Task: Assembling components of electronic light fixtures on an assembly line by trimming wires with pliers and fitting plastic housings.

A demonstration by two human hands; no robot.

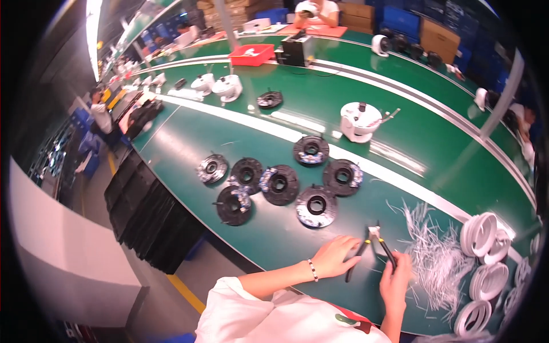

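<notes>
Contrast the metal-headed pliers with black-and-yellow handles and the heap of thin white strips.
The pliers are black, yellow and metallic; the heap of strips is white. The pliers are one tool with handles spread apart; the heap is many loose, tangled pieces. The right hand holds the pliers by one handle; neither hand holds the heap. Both show against the green tabletop.

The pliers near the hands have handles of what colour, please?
The pliers' handles are black with yellow upper ends, best seen in the head view.

Left hand (333, 258) spread, right hand (396, 281) curled
</notes>
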